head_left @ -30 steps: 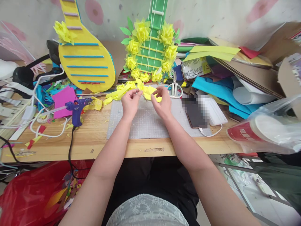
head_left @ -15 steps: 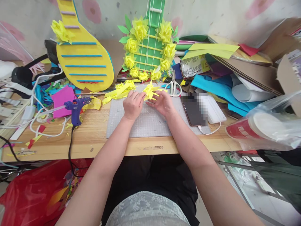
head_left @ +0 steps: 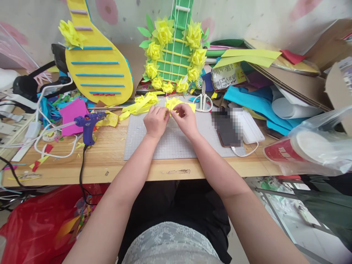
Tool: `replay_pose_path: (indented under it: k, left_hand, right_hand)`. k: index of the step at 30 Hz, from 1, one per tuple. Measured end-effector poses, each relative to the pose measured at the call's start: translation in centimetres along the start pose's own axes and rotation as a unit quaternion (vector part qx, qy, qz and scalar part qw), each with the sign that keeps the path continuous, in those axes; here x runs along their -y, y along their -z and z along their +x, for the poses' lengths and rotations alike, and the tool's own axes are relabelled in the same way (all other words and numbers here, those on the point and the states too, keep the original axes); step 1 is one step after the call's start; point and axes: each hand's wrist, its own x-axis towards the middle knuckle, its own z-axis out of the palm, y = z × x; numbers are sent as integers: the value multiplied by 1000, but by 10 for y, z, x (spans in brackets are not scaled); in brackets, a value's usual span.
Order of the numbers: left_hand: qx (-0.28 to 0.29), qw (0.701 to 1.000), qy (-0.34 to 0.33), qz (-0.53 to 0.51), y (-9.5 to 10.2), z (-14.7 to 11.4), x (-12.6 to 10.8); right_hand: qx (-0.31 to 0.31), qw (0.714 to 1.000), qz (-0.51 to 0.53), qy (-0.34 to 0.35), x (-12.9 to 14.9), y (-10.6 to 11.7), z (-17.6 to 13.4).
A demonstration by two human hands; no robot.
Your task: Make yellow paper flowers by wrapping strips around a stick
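Over the cutting mat, my left hand and right hand pinch a yellow paper flower; overtwisting could tear it.

Red paper cup: placed well to the right of the white scissors and in front of them; white characters are printed on the red, too blurred to be read with certainty.
Silver packet: placed just behind the scissors, to their right; dark lines of fine print are carried, too small to be read.
Legible wording: none.
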Motion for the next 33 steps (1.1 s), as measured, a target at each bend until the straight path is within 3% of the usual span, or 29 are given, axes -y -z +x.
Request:
replay_pose_path:
  k: [6,16,19,21,24,28,30,33]
  left_hand:
    - [31,999,0,15,-2,-2,-3]
    - [88,995,-23,37,-6,-2,-3]
    - [82,996,23,-4,-5,-4,-5]
    - [61,992,93,-55,-2,-7,-7]
    - [40,954,226,-193,4,-7,-10]
    - [58,827,399,-391,13,-1,-12]
    - [100,794,439,-408,18,3,-12]
    - [171,776,454,-403,20,7,-12]
  right_hand:
    - [22,998,-43,-29,-2,-9,-6]
    - [54,986,-126,-98,0,-1,-3]
    - [55,988,-79,-119,-7,-3,-1]
    - [40,990,-34,-132,-12,-6,0]
    - [17,991,9,-131,-14,-9,0]
    - [8,994,-1,-107,-8,-8,-3]
    - [-11,995,-31,-98,-3,-4,-5]
    - [-27,993,-78,-85,0,1,-4]
